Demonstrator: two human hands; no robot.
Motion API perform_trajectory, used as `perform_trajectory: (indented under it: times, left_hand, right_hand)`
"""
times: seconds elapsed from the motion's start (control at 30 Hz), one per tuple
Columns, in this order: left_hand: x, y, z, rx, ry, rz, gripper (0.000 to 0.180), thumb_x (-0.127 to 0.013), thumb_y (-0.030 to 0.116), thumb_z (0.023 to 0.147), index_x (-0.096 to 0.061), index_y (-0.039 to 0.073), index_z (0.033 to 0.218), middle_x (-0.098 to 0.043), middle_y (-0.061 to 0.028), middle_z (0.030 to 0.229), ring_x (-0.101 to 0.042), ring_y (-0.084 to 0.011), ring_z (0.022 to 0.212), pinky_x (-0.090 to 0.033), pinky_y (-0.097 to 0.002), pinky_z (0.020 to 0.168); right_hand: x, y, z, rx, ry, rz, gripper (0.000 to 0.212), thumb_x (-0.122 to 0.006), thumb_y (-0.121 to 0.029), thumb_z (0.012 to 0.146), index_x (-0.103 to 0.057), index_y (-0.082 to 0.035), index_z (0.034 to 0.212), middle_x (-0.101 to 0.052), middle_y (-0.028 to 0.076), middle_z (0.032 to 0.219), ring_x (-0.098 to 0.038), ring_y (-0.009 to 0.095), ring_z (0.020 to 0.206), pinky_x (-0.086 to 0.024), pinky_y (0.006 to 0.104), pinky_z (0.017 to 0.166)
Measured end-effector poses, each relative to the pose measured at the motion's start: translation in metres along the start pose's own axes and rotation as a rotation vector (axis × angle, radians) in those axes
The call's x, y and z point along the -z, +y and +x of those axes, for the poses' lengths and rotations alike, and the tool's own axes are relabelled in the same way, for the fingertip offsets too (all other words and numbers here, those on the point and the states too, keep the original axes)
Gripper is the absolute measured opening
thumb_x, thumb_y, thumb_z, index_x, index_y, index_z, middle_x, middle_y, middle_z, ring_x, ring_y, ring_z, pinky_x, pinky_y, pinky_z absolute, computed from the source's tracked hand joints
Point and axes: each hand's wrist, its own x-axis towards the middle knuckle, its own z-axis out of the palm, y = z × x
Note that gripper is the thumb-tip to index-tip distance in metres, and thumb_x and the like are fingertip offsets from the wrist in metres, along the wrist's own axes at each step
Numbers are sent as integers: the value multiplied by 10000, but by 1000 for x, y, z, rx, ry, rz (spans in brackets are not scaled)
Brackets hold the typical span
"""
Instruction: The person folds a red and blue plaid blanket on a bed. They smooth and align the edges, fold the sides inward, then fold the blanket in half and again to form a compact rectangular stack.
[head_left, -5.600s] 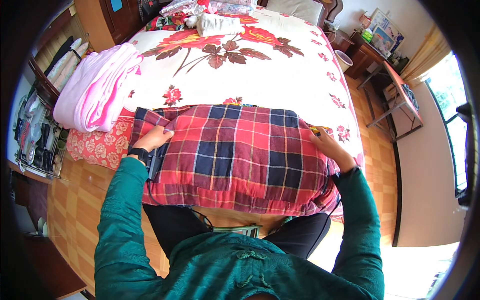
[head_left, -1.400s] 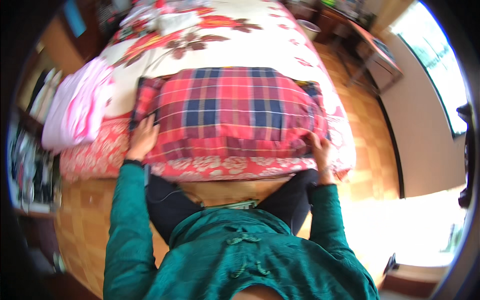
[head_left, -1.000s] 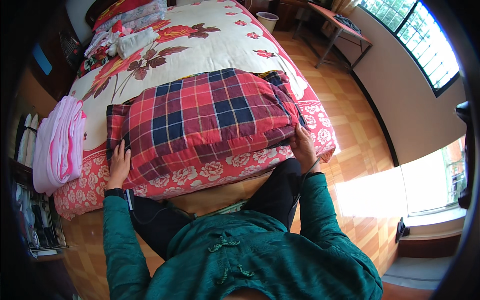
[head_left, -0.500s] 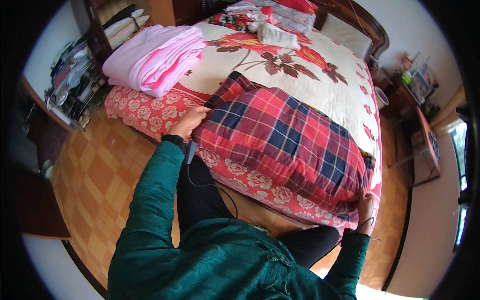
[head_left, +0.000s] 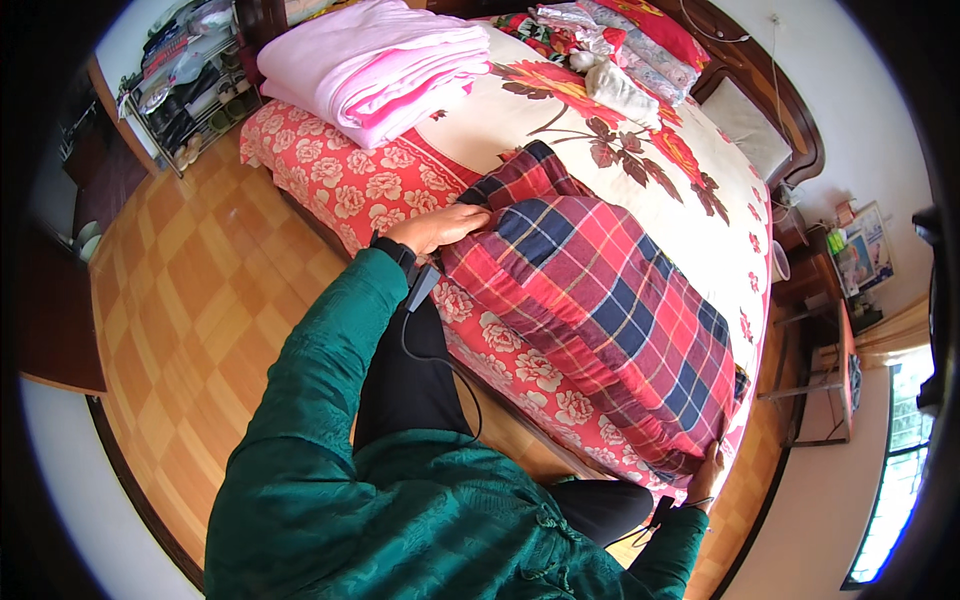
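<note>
A plump pillow (head_left: 610, 300) in a red, navy and white plaid cover lies slantwise across the near edge of the bed. My left hand (head_left: 440, 228) is closed on its left end, where a loose flap of the plaid cloth (head_left: 530, 172) sticks out beyond the fingers. At the far right end, my right hand (head_left: 706, 470) grips the lower corner; most of its fingers are hidden by the cloth. Both forearms are in green sleeves, and a dark band with a small cabled device (head_left: 422, 288) sits at my left wrist.
Floral bedding (head_left: 525, 360) covers the bed. A folded pink blanket (head_left: 370, 65) lies at its far left, with a white cloth (head_left: 622, 92) and piled bedding (head_left: 650, 45) near the headboard (head_left: 800, 130). A shoe rack (head_left: 200, 90) stands left, a desk (head_left: 815, 290) right.
My view has turned, so the bed and room appear shifted. Both hands keep their hold on the plaid pillow, and the left hand lies a little further over its end.
</note>
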Motion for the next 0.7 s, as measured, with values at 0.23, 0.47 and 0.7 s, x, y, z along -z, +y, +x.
perform_trajectory:
  times: [0.23,0.47,0.7]
  left_hand:
    - [1,0,10,-162,173,-303,304,-659,104,879,-621,-10,1158,-677,-101,1040,-639,-143,910,-524,-269,800]
    - [16,7,-3,-137,147,-716,247,-666,90,869,-649,23,1106,-680,-87,1036,-656,-171,920,-567,-320,770]
    - [28,2,8,-54,243,-840,192,-627,98,894,-662,19,1066,-681,-107,1047,-667,-211,891,-563,-368,797]
  right_hand:
    - [3,-2,-9,-50,-35,39,357,-523,-320,976,-591,9,1096,-645,109,1002,-618,195,862,-504,312,747]
    - [6,13,-3,-3,-12,32,256,-551,-288,966,-592,-39,926,-620,39,838,-570,131,697,-464,272,595]
    - [2,19,-5,-63,10,132,177,-576,-272,953,-575,-102,902,-599,-13,787,-521,76,560,-384,221,443]
